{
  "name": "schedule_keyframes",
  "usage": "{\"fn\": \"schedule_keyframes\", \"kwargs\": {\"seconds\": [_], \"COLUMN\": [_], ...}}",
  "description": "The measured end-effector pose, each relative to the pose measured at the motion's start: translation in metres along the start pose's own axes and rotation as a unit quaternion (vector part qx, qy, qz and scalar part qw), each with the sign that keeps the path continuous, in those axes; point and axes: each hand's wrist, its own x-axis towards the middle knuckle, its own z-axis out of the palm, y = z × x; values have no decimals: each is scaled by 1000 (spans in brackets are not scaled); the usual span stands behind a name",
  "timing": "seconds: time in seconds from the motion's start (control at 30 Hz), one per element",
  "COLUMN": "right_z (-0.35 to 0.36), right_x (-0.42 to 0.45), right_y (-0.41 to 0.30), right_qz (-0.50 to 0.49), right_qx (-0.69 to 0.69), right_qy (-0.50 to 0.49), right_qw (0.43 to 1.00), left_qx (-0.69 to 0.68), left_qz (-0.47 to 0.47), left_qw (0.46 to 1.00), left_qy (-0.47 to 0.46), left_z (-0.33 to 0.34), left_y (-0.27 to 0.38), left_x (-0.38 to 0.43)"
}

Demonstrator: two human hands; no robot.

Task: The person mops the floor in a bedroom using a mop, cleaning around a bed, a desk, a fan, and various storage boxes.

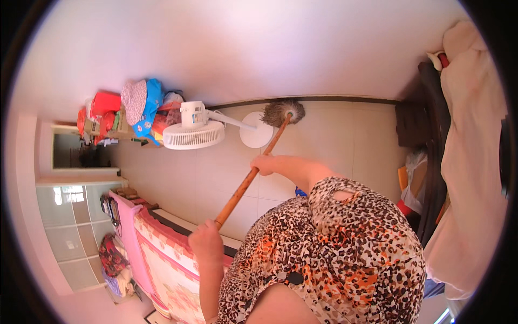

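My left hand (206, 239) is closed around the upper end of the wooden handle of a string mop (238, 193). Farther down the same handle, my right hand (264, 164) grips it with the arm stretched forward. The grey-brown strands of the mop head (279, 113) lie on the tiled floor by the dark skirting board (323, 98). Right beside the strands is the round white base (255, 135) of a pedestal fan (193, 135); whether they touch I cannot tell.
Bags and boxes (137, 105) are piled along the wall beyond the fan. A bed with a floral cover (174, 271) stands at left. At right is dark furniture draped with beige cloth (465, 162), with a plastic bag (415, 182) beside it. A doorway (73, 148) opens at far left.
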Motion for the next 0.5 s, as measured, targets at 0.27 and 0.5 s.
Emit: {"fn": "schedule_keyframes", "kwargs": {"seconds": [0.27,0.5], "right_z": [-29,-14], "right_x": [6,-33], "right_y": [12,47], "right_qz": [77,142], "right_qx": [55,39], "right_qy": [54,24], "right_qw": [994,989], "left_qx": [-45,-104], "left_qz": [64,102], "left_qw": [996,988], "left_qy": [-31,-53], "left_z": [-73,-36], "left_y": [-41,-30], "left_x": [67,97]}}
